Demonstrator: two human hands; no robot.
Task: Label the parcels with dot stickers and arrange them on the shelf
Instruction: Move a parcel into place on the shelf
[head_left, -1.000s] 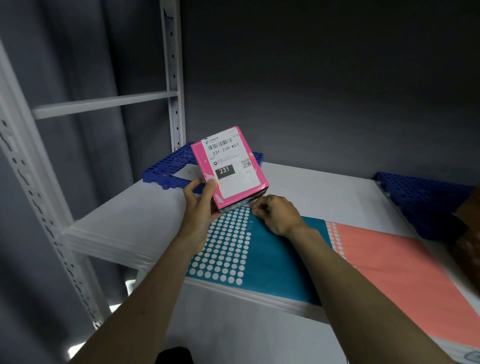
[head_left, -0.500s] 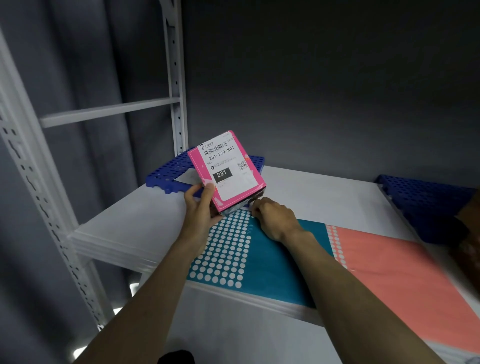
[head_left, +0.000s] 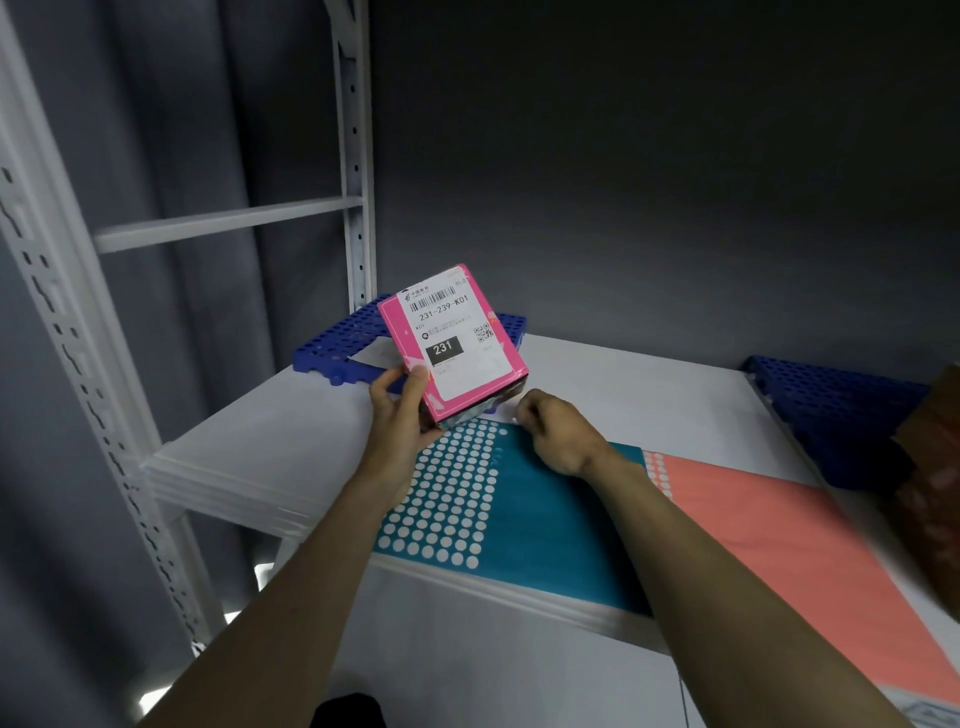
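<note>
My left hand (head_left: 400, 410) grips a pink parcel (head_left: 453, 343) by its lower left corner and holds it tilted above the shelf, its white shipping label with "231" facing me. A teal sticker sheet (head_left: 545, 509) lies flat on the white shelf board (head_left: 291, 431), with rows of empty white dot spots on its left part. My right hand (head_left: 553, 431) rests at the sheet's top edge just below the parcel, its fingers curled together at the fingertips; whether they pinch a sticker cannot be told.
A salmon sticker sheet (head_left: 789, 535) lies to the right of the teal one. Blue perforated trays sit at the back left (head_left: 343, 338) and at the right (head_left: 836, 410). A brown parcel (head_left: 930, 467) is at the far right edge. White shelf uprights (head_left: 356, 156) stand at the left.
The view has shifted slightly. The parcel stays in my left hand, a little more upright. My right hand stays at the teal sheet's top edge with its fingertips drawn together.
</note>
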